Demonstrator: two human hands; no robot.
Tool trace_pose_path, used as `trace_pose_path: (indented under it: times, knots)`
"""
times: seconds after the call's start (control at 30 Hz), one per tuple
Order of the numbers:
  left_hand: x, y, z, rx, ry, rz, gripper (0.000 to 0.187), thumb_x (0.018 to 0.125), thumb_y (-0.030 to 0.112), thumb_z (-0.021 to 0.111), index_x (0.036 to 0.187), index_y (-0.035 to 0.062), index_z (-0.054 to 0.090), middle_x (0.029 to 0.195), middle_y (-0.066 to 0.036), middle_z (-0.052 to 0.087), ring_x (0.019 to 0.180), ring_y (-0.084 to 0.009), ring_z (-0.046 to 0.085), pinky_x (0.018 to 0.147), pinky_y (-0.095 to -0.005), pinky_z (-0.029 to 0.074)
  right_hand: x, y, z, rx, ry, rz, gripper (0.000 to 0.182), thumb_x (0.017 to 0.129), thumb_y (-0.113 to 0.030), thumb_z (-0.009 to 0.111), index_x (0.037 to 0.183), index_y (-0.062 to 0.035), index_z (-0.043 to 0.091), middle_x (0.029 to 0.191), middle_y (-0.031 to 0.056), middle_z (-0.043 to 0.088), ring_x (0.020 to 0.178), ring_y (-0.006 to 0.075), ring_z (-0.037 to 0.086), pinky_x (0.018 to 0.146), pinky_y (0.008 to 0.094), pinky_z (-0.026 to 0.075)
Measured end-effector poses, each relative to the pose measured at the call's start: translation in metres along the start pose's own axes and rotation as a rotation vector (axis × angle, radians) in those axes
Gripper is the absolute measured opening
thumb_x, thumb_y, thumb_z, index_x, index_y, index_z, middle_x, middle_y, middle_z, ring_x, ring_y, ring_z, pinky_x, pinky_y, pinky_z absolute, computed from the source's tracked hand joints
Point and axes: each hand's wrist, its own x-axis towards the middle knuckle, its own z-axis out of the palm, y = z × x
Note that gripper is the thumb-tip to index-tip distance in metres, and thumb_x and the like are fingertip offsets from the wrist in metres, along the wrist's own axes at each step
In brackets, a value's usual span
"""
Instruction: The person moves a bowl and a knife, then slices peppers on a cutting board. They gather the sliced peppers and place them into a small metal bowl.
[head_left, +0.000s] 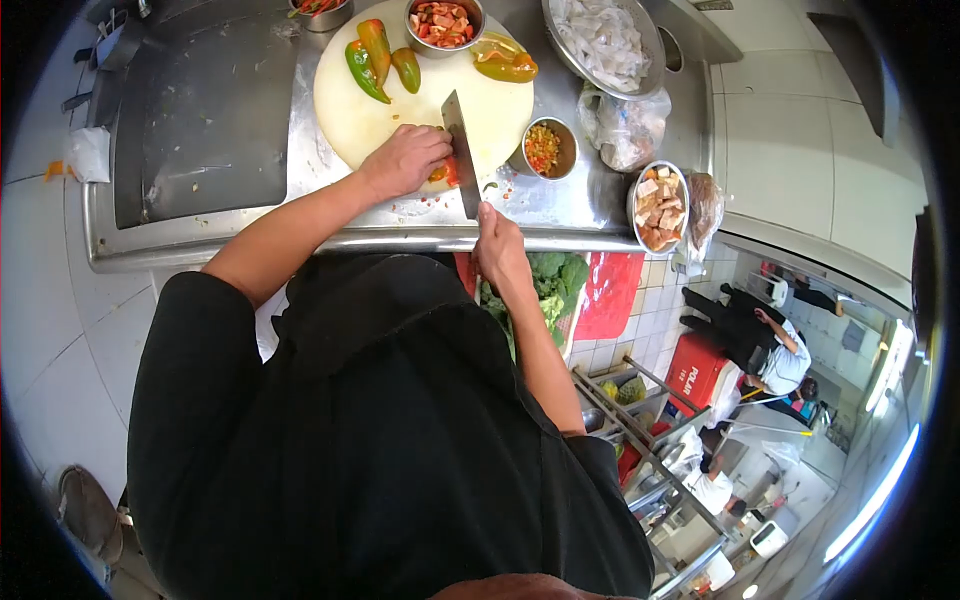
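My right hand grips the handle of a cleaver, its blade standing over the near edge of a round white cutting board. My left hand lies on the board just left of the blade, fingers curled down over a red-orange piece of pepper, partly hidden. Green-and-orange peppers rest at the far left of the board. A cut-open pepper is at the far right, beside a metal bowl of chopped red pieces.
Right of the board stand a metal cup of diced pepper, a large bowl of pale translucent strips and a bowl of cubed pieces. A sink is at the left. Broccoli sits below the counter edge. Other people are farther off.
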Motion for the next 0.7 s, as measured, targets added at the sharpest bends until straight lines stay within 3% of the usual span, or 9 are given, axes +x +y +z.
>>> trace_pose_path:
  times: [0.1, 0.17, 0.23, 0.33, 0.47, 0.53, 0.6, 0.63, 0.7]
  knots:
    - [0.001, 0.003, -0.004, -0.024, -0.022, -0.012, 0.025, 0.091, 0.013, 0.071, 0.114, 0.0032, 0.069, 0.123, -0.011, 0.068, 0.113, -0.0293, 0.063, 0.096, -0.0419, 0.047, 0.004, -0.015, -0.011, 0.061, -0.075, 0.088, 0.062, 0.113, -0.047, 0.039, 0.103, 0.0074, 0.065, 0.066, 0.0201, 0.061, 0.066, 0.0333, 0.065, 0.070, 0.0467, 0.050]
    - [0.002, 0.004, -0.005, -0.015, -0.007, -0.020, 0.025, 0.091, 0.013, 0.070, 0.114, 0.0031, 0.069, 0.123, -0.011, 0.068, 0.113, -0.0299, 0.063, 0.097, -0.0421, 0.047, -0.007, -0.017, -0.021, 0.118, -0.129, 0.222, 0.056, 0.113, -0.044, 0.041, 0.115, 0.0054, 0.068, 0.092, 0.0317, 0.066, 0.092, 0.0487, 0.064, 0.084, 0.0528, 0.050]
    - [-0.002, 0.002, -0.003, -0.019, 0.006, -0.026, 0.024, 0.091, 0.012, 0.070, 0.113, 0.0029, 0.070, 0.122, -0.012, 0.068, 0.113, -0.0305, 0.064, 0.097, -0.0423, 0.048, -0.016, -0.061, -0.042, 0.197, -0.253, 0.500, 0.054, 0.112, -0.040, 0.041, 0.119, 0.0044, 0.070, 0.103, 0.0376, 0.067, 0.104, 0.0575, 0.062, 0.090, 0.0566, 0.050]
    - [-0.001, 0.001, 0.001, -0.047, 0.026, -0.009, 0.022, 0.091, 0.012, 0.070, 0.110, 0.0027, 0.070, 0.121, -0.012, 0.068, 0.112, -0.0313, 0.064, 0.098, -0.0424, 0.048, -0.006, -0.036, -0.006, 0.057, -0.036, 0.093, 0.056, 0.113, -0.041, 0.039, 0.118, 0.0054, 0.070, 0.102, 0.0372, 0.068, 0.103, 0.0575, 0.062, 0.089, 0.0570, 0.050]
    - [0.001, 0.002, -0.001, -0.050, 0.054, -0.003, 0.020, 0.090, 0.011, 0.071, 0.107, 0.0023, 0.071, 0.119, -0.014, 0.068, 0.111, -0.0323, 0.064, 0.098, -0.0429, 0.049, 0.000, -0.036, -0.018, 0.077, -0.134, 0.164, 0.055, 0.113, -0.041, 0.039, 0.117, 0.0051, 0.070, 0.105, 0.0378, 0.067, 0.105, 0.0568, 0.061, 0.092, 0.0570, 0.048]
    - [0.000, 0.005, -0.006, -0.058, 0.060, -0.020, 0.019, 0.089, 0.011, 0.072, 0.106, 0.0017, 0.071, 0.118, -0.014, 0.068, 0.110, -0.0329, 0.064, 0.097, -0.0430, 0.050, -0.006, -0.030, -0.017, 0.091, -0.134, 0.175, 0.059, 0.113, -0.045, 0.039, 0.111, 0.0070, 0.067, 0.083, 0.0269, 0.065, 0.083, 0.0408, 0.065, 0.081, 0.0504, 0.050]
    - [0.000, 0.006, -0.008, -0.078, 0.045, -0.033, 0.019, 0.089, 0.010, 0.072, 0.105, 0.0009, 0.070, 0.117, -0.015, 0.068, 0.109, -0.0335, 0.064, 0.096, -0.0428, 0.050, -0.010, -0.029, -0.014, 0.103, -0.151, 0.206, 0.055, 0.113, -0.041, 0.040, 0.117, 0.0041, 0.070, 0.106, 0.0378, 0.067, 0.107, 0.0560, 0.063, 0.092, 0.0573, 0.048]
    - [-0.004, 0.007, -0.003, -0.100, 0.050, -0.036, 0.019, 0.088, 0.010, 0.073, 0.105, 0.0006, 0.070, 0.116, -0.015, 0.068, 0.109, -0.0337, 0.064, 0.095, -0.0426, 0.051, -0.007, -0.032, -0.007, 0.042, -0.113, 0.115, 0.054, 0.113, -0.041, 0.040, 0.119, 0.0025, 0.071, 0.107, 0.0375, 0.067, 0.108, 0.0557, 0.063, 0.092, 0.0571, 0.049]
    - [-0.002, 0.000, 0.001, -0.118, 0.079, -0.034, 0.019, 0.088, 0.010, 0.074, 0.103, 0.0000, 0.070, 0.116, -0.015, 0.068, 0.107, -0.0342, 0.064, 0.094, -0.0423, 0.052, 0.003, -0.029, -0.002, 0.026, -0.091, 0.124, 0.053, 0.112, -0.041, 0.041, 0.119, 0.0017, 0.072, 0.107, 0.0370, 0.068, 0.109, 0.0558, 0.063, 0.092, 0.0571, 0.050]
